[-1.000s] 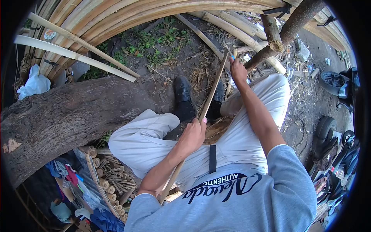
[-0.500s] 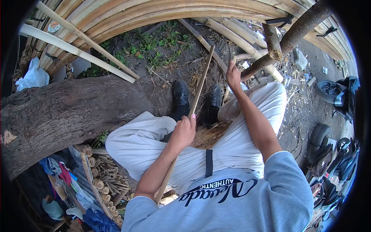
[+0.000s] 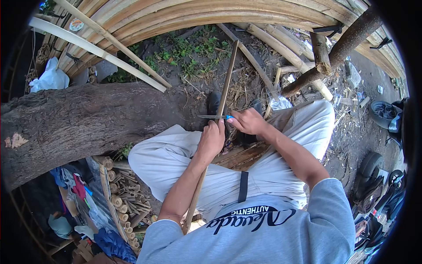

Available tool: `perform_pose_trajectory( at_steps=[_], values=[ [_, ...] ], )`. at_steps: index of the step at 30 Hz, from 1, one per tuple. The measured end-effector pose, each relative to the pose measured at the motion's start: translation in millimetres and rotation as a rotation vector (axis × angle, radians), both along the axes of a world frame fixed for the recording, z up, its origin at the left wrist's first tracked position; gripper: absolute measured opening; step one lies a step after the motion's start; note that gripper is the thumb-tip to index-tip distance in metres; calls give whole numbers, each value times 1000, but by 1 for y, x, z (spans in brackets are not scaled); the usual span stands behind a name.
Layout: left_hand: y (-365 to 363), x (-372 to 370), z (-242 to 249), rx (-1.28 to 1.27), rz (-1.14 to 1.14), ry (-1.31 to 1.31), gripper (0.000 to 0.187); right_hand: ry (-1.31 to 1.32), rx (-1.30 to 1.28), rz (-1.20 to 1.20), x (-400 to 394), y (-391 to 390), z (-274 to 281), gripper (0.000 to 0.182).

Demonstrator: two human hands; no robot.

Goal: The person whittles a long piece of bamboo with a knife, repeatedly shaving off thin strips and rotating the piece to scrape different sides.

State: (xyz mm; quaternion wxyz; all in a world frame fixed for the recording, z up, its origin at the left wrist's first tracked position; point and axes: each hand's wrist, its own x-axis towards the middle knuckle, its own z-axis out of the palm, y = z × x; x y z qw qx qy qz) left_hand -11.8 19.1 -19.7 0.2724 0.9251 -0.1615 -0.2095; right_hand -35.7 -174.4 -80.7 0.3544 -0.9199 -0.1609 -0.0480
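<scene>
My left hand [image 3: 212,140] is closed around a long bamboo strip [image 3: 229,79], which runs from beneath my left forearm up past my knees. In my right hand [image 3: 249,120] is a knife [image 3: 211,116] with a blue part by my fingers. Its blade lies across the strip just above my left fingers and points left. My two hands are close together between my knees, over my dark shoes [image 3: 214,102]. The rest of the knife's handle is hidden in my right fist.
A thick tree trunk [image 3: 83,125] lies to the left. Bundled bamboo strips [image 3: 198,16] curve across the far side. A forked branch post [image 3: 351,42] stands at right, near bamboo poles [image 3: 285,50]. Cut bamboo pieces [image 3: 132,198] are piled at lower left; a wheel [image 3: 382,113] is at right.
My right hand has come down and left from beside my right knee to the strip, bringing the knife across it. My left hand keeps its hold. The view has shifted slightly.
</scene>
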Motion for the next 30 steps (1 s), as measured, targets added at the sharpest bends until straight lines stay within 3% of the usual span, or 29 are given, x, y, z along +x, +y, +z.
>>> perform_pose_trajectory(
  at_steps=[4,6,10,12,16,24,26,30],
  values=[
    [-5,-9,5,147,24,-22,52,-21,-119,-12,16,-25,-32,42],
    [-3,-11,6,185,25,-31,52,95,-198,-341,29,-35,-50,43],
    [-7,-11,10,180,54,-13,52,168,-145,-438,29,-35,-56,44],
    [-8,-9,14,155,79,-12,54,141,29,-290,15,-16,-34,44],
    [-8,-5,22,163,90,-50,52,120,108,-11,-5,4,-10,41],
    [-9,-14,26,164,65,-32,49,-11,-14,90,-1,-10,-22,40],
    [-8,-17,27,138,-14,0,48,-267,-99,187,9,-20,-36,40],
    [-11,-31,25,196,2,-38,48,-105,-273,-305,35,-43,-61,41]
  ],
)
